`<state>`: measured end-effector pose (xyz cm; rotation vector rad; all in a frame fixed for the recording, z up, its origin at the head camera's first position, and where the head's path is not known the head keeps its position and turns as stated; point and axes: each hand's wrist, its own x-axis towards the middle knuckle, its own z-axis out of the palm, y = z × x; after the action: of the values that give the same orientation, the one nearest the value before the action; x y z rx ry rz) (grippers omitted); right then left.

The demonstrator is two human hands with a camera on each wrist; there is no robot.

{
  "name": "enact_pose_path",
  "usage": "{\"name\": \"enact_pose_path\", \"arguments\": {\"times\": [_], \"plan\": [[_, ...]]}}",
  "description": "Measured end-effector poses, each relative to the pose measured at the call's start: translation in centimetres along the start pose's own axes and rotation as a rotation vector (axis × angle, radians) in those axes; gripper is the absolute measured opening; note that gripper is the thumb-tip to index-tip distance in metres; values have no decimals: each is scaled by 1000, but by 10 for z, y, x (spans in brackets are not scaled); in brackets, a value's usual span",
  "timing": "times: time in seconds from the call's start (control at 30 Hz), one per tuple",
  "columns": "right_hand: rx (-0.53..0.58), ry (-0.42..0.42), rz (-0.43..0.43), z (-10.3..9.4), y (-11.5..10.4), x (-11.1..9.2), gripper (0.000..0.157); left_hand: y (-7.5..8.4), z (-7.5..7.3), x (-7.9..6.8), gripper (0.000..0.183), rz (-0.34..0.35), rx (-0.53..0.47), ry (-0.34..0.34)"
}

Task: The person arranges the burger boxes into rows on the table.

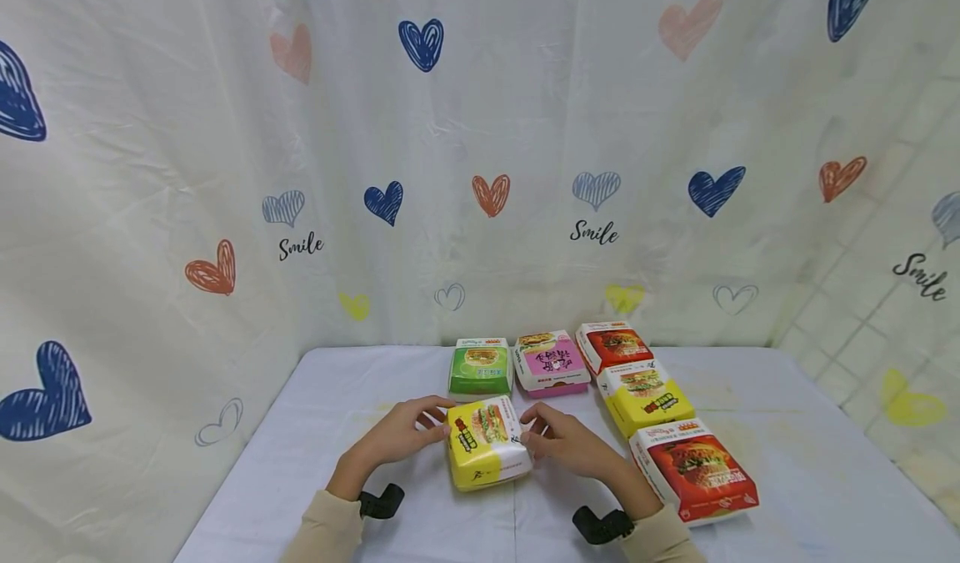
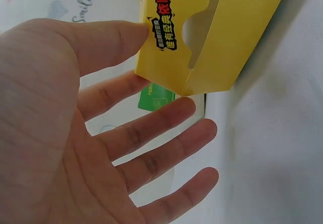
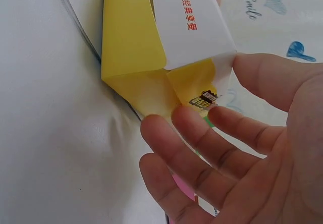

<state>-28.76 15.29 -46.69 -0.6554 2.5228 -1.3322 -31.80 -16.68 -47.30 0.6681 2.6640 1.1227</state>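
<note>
A yellow-and-white burger box point(image 1: 487, 442) is between my two hands at the front middle of the table. At its left end, my left hand point(image 1: 405, 429) holds a corner with thumb and index finger. The other left fingers point(image 2: 166, 138) spread out below that corner. My right hand point(image 1: 566, 439) holds the right end, thumb point(image 3: 267, 75) at a top corner and bent fingers point(image 3: 181, 158) by the end flap. Whether the box's underside fully touches the cloth, I cannot tell.
Behind it stand a green burger box point(image 1: 481, 369) and a pink one point(image 1: 552, 363). Along the right run a red box point(image 1: 615, 346), a yellow box point(image 1: 647, 396) and a larger red box point(image 1: 697, 467). White cloth point(image 1: 300, 463) covers the table, with a heart-print curtain point(image 1: 525, 129) behind.
</note>
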Motion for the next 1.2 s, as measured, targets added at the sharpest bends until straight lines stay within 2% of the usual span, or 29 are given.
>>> {"name": "enact_pose_path", "arguments": {"times": [0.17, 0.33, 0.57, 0.67, 0.8, 0.93, 1.2], "plan": [[7, 22, 31, 1, -2, -2, 51, 2, 1, 0, 44, -20, 2, 18], [30, 33, 57, 3, 0, -3, 69, 4, 2, 2, 41, -7, -6, 41], [61, 28, 75, 6, 2, -1, 81, 5, 3, 2, 33, -10, 4, 34], [78, 19, 84, 7, 2, 1, 83, 7, 3, 1, 42, -35, 9, 6], [91, 1, 84, 9, 1, 2, 85, 8, 4, 0, 63, -69, 1, -45], [95, -5, 75, 9, 1, 2, 86, 8, 4, -1, 80, -71, -33, -95], [96, 8, 78, 10, 0, 2, 87, 7, 3, -2, 87, -58, -58, -116]]}}
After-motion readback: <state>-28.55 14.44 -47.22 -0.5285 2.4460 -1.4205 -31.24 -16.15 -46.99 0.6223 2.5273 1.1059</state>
